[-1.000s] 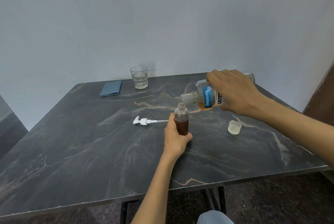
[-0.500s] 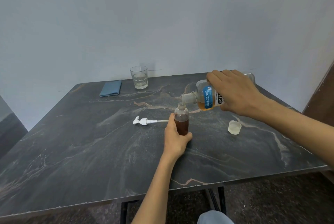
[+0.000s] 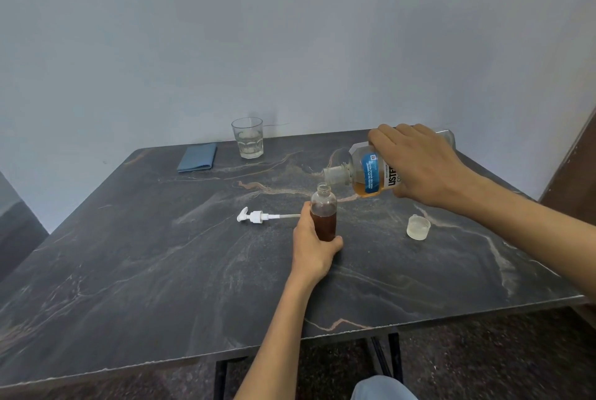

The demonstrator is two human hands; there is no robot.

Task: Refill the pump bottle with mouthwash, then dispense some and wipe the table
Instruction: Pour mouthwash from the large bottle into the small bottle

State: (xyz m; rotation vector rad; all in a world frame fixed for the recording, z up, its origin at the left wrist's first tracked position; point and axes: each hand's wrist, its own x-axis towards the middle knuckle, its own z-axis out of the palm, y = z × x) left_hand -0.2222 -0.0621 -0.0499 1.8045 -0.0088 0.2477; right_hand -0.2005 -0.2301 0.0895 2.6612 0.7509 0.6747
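Note:
A small clear pump bottle [image 3: 323,211], uncapped and mostly full of brown liquid, stands upright on the dark marble table [image 3: 161,264]. My left hand [image 3: 312,243] grips its lower body from the near side. My right hand [image 3: 416,164] holds the mouthwash bottle [image 3: 361,174] tipped almost level, its open neck just above and right of the small bottle's mouth. Amber liquid pools in the lower side of the big bottle. The white pump head [image 3: 254,216] with its tube lies on the table left of the small bottle.
The mouthwash cap [image 3: 418,227] sits open side up to the right. A glass [image 3: 247,138] with a little water and a folded blue cloth [image 3: 197,157] stand near the far edge by the wall. A dark wooden surface rises at far right.

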